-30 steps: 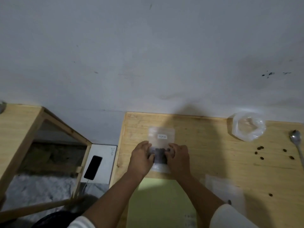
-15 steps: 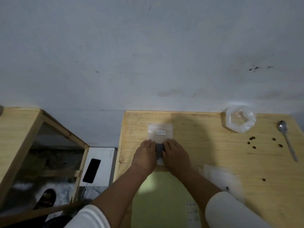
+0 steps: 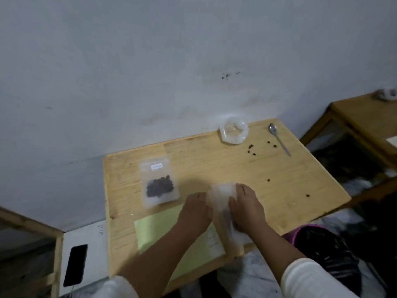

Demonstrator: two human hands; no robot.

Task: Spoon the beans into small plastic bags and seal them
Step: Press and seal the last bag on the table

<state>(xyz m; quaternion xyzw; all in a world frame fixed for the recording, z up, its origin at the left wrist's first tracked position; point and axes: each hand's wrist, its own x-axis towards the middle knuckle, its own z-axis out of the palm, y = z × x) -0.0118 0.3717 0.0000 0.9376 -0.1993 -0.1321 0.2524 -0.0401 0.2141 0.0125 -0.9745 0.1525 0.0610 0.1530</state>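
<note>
One small clear plastic bag of dark beans (image 3: 160, 187) lies filled on the wooden table (image 3: 214, 166). Both hands, left hand (image 3: 196, 210) and right hand (image 3: 247, 206), pinch a fresh empty plastic bag (image 3: 221, 196); next we'd open it and grab the metal spoon (image 3: 279, 138).

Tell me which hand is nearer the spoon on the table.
Right. The right hand rests on the empty plastic bags at the near edge, well short of the spoon at the far right. The left hand sits farther left still.
</note>
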